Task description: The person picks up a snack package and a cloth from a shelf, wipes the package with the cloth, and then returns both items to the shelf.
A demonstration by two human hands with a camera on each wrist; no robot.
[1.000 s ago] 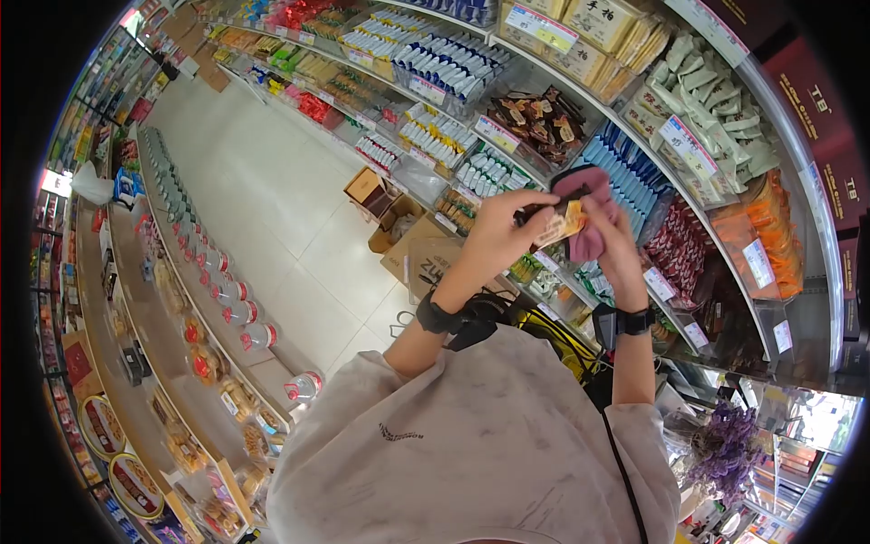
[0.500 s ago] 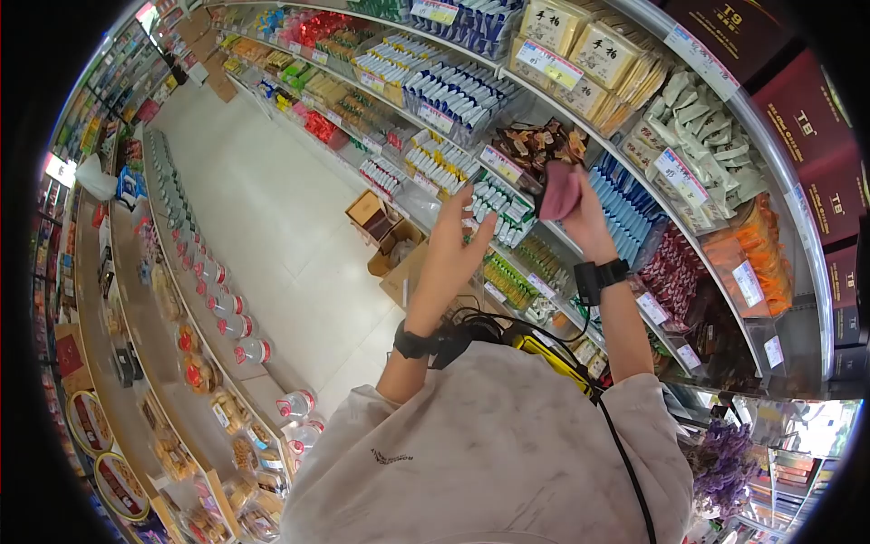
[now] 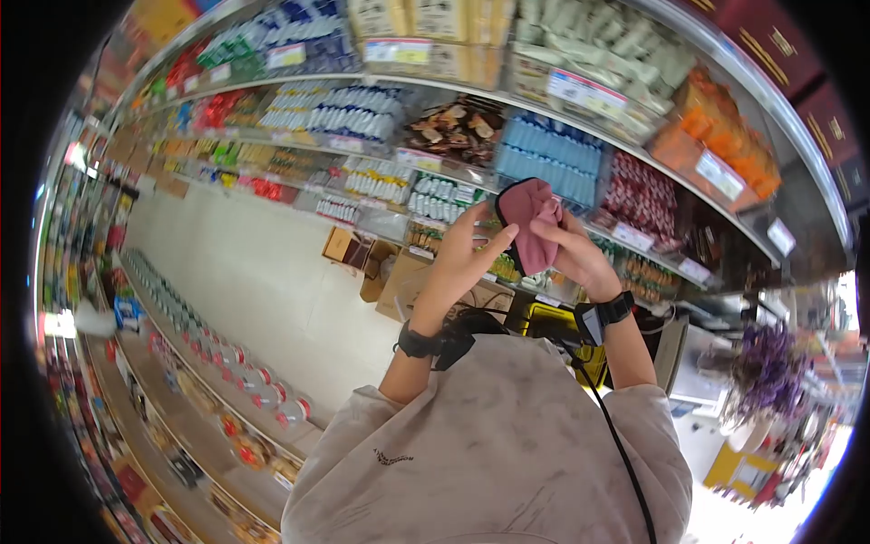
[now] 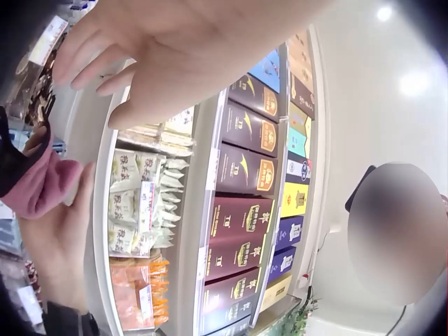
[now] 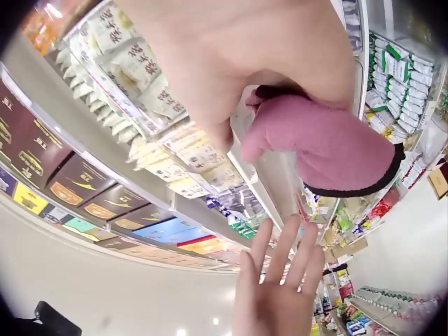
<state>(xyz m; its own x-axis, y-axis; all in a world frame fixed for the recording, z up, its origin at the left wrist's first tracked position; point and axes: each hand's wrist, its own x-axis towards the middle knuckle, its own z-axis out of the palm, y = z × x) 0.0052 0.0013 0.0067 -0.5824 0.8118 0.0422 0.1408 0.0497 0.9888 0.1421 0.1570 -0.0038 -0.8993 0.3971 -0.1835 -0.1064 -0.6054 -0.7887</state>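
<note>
My right hand [image 3: 584, 258] grips a soft pink cloth [image 3: 530, 222] with black edging in front of the lower snack shelf. In the right wrist view the pink cloth [image 5: 336, 143] hangs folded from the fingers, its black trim along the lower edge. Close to the cloth's left side, my left hand [image 3: 460, 267] has its fingers spread and holds nothing. From the right wrist the left palm [image 5: 280, 304] shows with straight fingers. Behind the hands are bins of brown-wrapped snacks [image 3: 453, 127] and light-blue packets [image 3: 548, 159].
Higher up are green-white packets [image 3: 589, 41] and orange bags [image 3: 725, 136]. Dark red boxes [image 4: 234, 248] stand along the upper shelf. Cardboard boxes [image 3: 408, 286] sit on the floor below. At left runs a low shelf with red-lidded jars [image 3: 290, 408]; purple flowers [image 3: 766, 372] stand at right.
A brown-wrapped packet in the left hand one second ago is gone from it by half a second ago. The right hand has drawn the cloth back from the brown snack bin; the head view has turned right.
</note>
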